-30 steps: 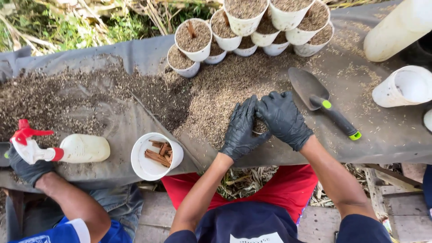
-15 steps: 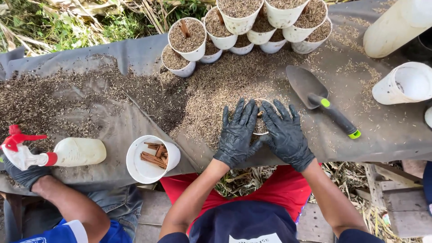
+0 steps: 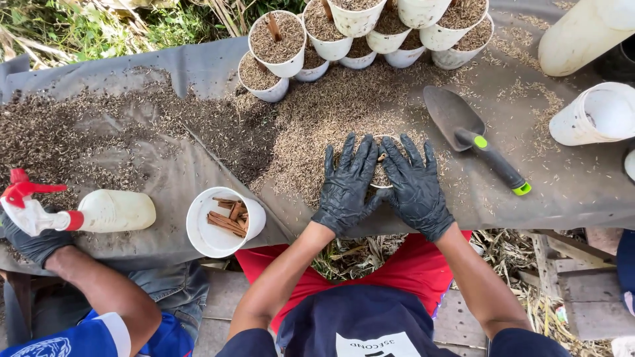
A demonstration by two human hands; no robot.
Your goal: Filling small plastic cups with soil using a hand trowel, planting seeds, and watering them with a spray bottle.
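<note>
Head view: left hand (image 3: 345, 188) and right hand (image 3: 417, 188), both in black gloves, fingers spread flat, cupped around a small white pot (image 3: 380, 173) filled with husk mix, mostly hidden between them on the grey sheet (image 3: 198, 63). Trowel (image 3: 473, 135) lying just right. Filled pots (image 3: 350, 30) clustered beyond. Cup of cinnamon sticks (image 3: 221, 221) to the left; co-worker's gloved hand (image 3: 30, 238) at a spray bottle (image 3: 86, 211).
</note>
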